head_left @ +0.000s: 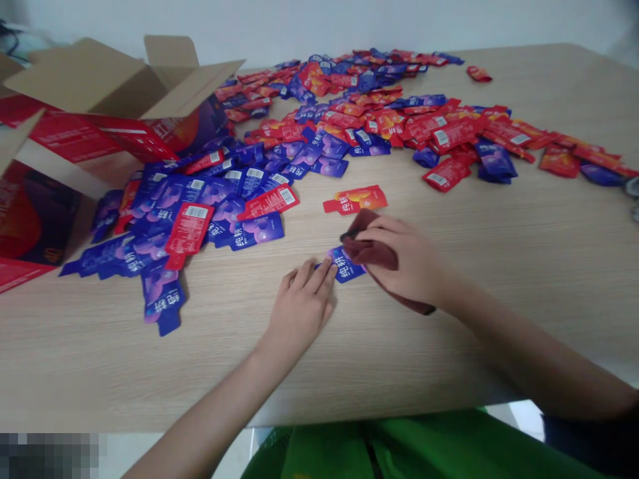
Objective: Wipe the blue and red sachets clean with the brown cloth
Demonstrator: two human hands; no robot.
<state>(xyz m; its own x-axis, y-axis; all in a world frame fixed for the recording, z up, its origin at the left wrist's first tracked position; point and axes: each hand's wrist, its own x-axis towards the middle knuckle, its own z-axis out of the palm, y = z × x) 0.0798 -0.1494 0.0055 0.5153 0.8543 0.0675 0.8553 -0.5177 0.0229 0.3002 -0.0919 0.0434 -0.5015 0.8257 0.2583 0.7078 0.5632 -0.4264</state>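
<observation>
A blue pouch (344, 266) with white characters lies flat on the wooden table (319, 359). The fingertips of my left hand (303, 303) rest on its left end, fingers extended. My right hand (409, 259) grips a dark red cloth (372, 251), which covers the pouch's right part. Just beyond them lies a single red pouch (356, 199), face up. Blue pouches (172, 193) are heaped to the left, with a few red ones among them, one a red pouch (188, 233) showing its barcode.
Open red cardboard boxes (124, 86) stand at the left, flaps spread. A long pile of red and blue pouches (389, 123) stretches across the back to the right. One red pouch (479, 74) lies apart at the far back. The table's front edge is near my body.
</observation>
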